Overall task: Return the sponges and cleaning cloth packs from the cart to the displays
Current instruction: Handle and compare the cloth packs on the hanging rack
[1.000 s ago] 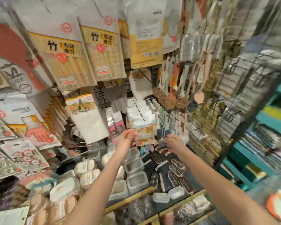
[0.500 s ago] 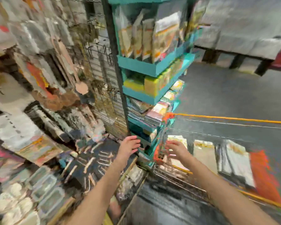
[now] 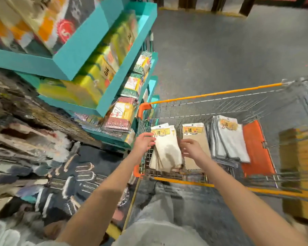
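in the wire shopping cart with orange trim point(image 3: 212, 94) a cream cleaning cloth pack point(image 3: 165, 150) lies beside a tan cloth pack point(image 3: 197, 136) and white-grey cloth packs point(image 3: 231, 141). the left grip point(image 3: 144, 141), fingers loosely apart, touches the cream cleaning cloth pack's left edge. the right grip point(image 3: 192, 148) hangs over the tan cloth pack; whether it pinches anything cannot be told.

Bright, even, diffuse light, shadows soft, no hard glare, just mild sheen on wrapped packs point(image 3: 96, 71) on the teal shelves point(image 3: 82, 43). Heavy motion blur and blocky smear down the left side and at the far right edge; middle of the cart point(image 3: 217, 94) reasonably sharp. Wide-angle bend: shelves lean, cart rim bows toward the frame edges
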Demonstrator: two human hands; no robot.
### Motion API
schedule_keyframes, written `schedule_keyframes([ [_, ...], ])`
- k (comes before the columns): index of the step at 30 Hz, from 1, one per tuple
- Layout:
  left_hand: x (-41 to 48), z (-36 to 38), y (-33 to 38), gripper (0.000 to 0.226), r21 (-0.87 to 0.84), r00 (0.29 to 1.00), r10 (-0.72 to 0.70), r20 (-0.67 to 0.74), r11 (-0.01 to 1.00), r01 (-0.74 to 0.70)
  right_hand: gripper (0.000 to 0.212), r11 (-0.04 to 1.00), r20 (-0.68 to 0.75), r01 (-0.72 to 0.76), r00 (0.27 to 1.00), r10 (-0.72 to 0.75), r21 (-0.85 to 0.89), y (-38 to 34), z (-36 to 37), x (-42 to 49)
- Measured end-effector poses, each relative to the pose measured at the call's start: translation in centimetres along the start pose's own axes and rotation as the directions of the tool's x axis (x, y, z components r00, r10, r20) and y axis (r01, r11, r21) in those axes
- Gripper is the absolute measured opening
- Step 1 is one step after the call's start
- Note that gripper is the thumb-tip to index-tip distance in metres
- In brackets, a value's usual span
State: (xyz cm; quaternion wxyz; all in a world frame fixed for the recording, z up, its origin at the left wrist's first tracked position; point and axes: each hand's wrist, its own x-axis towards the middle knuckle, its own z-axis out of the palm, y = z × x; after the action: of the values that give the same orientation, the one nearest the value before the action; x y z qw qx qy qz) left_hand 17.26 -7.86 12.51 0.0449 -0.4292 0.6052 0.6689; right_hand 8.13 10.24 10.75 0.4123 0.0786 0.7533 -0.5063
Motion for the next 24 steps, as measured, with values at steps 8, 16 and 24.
schedule_keyframes([
  [8, 8.5, 3.5, -3.0, 0.015, 0.133, 0.98, -0.177, 0.088, 0.977, 0.165, 0.008, 0.991, -0.046, -0.132, 0.99, 0.133, 0.021, 1.1, -0.8, 6.2],
  [16, 14.3, 5.7, -7.2, 0.017, 0.181, 0.931, -0.364, -0.03, 0.914, 0.363, 0.025, 0.972, -0.012, -0.23, 0.973, 0.229, -0.048, 3.5, 0.0, 13.3],
  [24, 17.9, 6.8, -11.0, 0.043, 0.145, 0.868, -0.464, -0.18, 0.86, 0.489, 0.03, 0.969, 0.048, -0.21, 0.975, 0.217, -0.131, 5.5, 0.8, 18.1],
])
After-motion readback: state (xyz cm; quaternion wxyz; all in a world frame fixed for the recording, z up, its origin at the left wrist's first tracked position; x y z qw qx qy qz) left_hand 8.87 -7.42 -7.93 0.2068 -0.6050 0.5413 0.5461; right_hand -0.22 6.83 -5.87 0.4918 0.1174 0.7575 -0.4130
